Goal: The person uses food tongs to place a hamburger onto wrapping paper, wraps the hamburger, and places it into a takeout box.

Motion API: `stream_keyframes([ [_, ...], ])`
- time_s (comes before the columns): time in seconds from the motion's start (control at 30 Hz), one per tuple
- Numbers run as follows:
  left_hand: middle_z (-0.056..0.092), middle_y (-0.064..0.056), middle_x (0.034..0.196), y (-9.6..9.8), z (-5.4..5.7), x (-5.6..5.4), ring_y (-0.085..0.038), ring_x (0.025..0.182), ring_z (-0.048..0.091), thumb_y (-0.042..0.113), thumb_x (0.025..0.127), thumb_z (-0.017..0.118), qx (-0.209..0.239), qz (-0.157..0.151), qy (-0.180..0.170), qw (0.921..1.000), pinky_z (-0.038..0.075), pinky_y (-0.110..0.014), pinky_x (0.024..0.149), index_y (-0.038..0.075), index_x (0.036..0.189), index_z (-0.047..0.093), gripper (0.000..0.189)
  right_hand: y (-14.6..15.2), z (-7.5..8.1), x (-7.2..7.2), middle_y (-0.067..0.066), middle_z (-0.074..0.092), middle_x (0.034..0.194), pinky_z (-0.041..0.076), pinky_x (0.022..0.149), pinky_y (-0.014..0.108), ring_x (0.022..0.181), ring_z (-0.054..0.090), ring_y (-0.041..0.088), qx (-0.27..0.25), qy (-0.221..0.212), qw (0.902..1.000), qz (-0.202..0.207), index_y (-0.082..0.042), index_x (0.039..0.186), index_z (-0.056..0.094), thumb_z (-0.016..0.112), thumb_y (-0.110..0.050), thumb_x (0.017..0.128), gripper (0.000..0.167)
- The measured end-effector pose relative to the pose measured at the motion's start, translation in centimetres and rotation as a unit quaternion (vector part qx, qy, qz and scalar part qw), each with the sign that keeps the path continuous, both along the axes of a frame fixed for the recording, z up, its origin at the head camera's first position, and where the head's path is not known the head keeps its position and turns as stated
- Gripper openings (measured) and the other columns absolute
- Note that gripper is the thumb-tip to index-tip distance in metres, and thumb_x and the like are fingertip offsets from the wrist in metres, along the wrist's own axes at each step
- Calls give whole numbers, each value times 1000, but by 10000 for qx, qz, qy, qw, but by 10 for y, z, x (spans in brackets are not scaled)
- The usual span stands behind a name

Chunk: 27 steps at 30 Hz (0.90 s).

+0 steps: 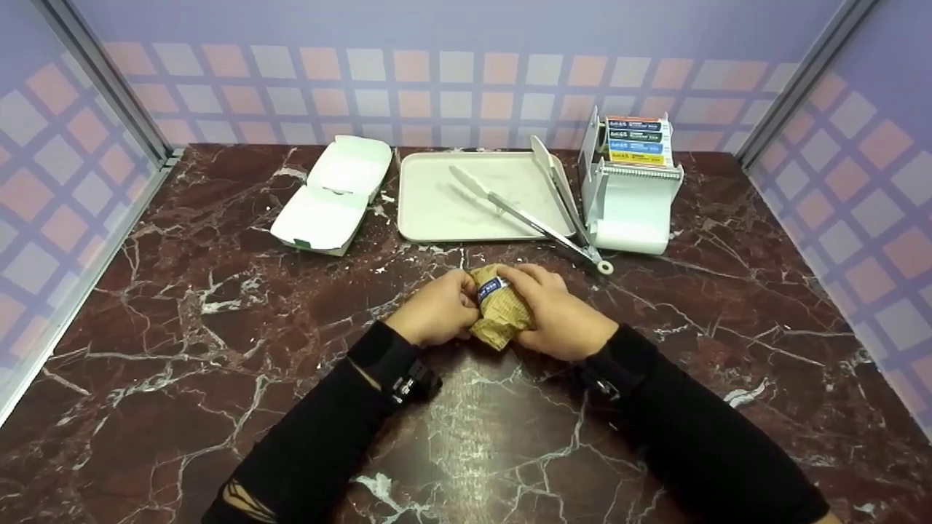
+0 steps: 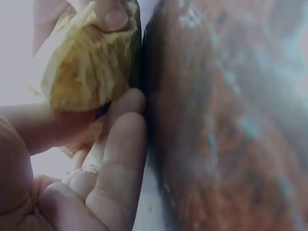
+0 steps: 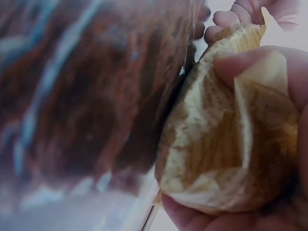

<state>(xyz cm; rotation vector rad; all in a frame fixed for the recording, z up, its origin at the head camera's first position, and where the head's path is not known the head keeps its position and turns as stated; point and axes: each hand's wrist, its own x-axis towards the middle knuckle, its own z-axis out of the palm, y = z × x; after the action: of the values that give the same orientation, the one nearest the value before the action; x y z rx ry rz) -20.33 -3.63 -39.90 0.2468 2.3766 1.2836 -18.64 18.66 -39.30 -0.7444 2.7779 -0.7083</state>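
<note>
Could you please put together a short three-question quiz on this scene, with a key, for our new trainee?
1. Multiple choice: What do the left hand and the right hand both hold?
A) a cup
B) a wrapped package
C) a knife
2. True or false: In the head view, the white box stands open, to the left of the tray.
3. Short answer: Which tool extends partly over the tray?

Key:
1. B
2. True
3. The tongs
</note>
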Motion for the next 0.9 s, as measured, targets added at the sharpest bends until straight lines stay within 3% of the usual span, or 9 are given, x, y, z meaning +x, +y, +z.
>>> stream_keyframes([
  [0.2, 72, -16, 120, -1, 2, 2, -24, 91, 73, 7, 100, 62, 368, 44, -270, 9989, 65, -31, 76, 3, 148, 46, 51, -3, 0, 1, 20, 26, 168, 46, 118, 57, 148, 34, 44, 219, -37, 9996, -146, -17, 169, 21, 82, -12, 82, 107],
  [0.33, 67, -14, 131, -3, 5, 5, -21, 96, 72, 19, 102, 61, 481, -67, -329, 9983, 64, -30, 81, 5, 158, 41, 61, -4, 0, 2, 21, 25, 168, 46, 118, 58, 148, 34, 45, 328, -41, 9993, -194, -16, 169, 19, 84, -18, 83, 108],
  [0.43, 69, -12, 130, -4, 6, 7, -20, 85, 71, 29, 101, 64, 258, -244, -192, 9992, 63, -31, 73, 8, 162, 36, 70, -4, 0, 3, 22, 23, 169, 46, 117, 60, 148, 32, 47, 357, -81, 9992, -137, -15, 169, 16, 88, -29, 83, 113],
  [0.5, 72, -11, 129, -3, 7, 8, -18, 84, 70, 34, 100, 66, -14, -341, 11, 9994, 62, -31, 76, 9, 164, 34, 75, -1, 1, 2, 23, 19, 171, 44, 118, 63, 150, 29, 48, 306, -182, 9994, -37, -15, 170, 13, 90, -37, 81, 120],
  [0.67, 71, -13, 134, 1, 7, 11, -17, 99, 70, 33, 100, 69, -356, -331, 315, 9983, 60, -34, 92, 10, 165, 32, 78, 11, 7, -1, 24, 2, 176, 29, 124, 69, 158, 13, 54, 117, -699, 9970, 313, -14, 171, 4, 90, -46, 79, 131],
  [0.77, 71, -12, 131, 3, 8, 12, -20, 96, 71, 30, 101, 69, -385, -243, 300, 9985, 61, -34, 84, 10, 165, 32, 76, 18, 11, -3, 21, 0, 177, 25, 126, 68, 159, 13, 53, 139, -863, 9955, 379, -16, 171, 3, 88, -40, 83, 125],
  [0.9, 71, -9, 123, 4, 9, 13, -20, 84, 70, 27, 102, 67, -370, -228, 215, 9988, 61, -32, 69, 11, 166, 30, 76, 18, 11, -4, 19, 10, 177, 33, 125, 63, 158, 25, 48, 277, -664, 9971, 235, -19, 171, 9, 87, -29, 85, 117],
])
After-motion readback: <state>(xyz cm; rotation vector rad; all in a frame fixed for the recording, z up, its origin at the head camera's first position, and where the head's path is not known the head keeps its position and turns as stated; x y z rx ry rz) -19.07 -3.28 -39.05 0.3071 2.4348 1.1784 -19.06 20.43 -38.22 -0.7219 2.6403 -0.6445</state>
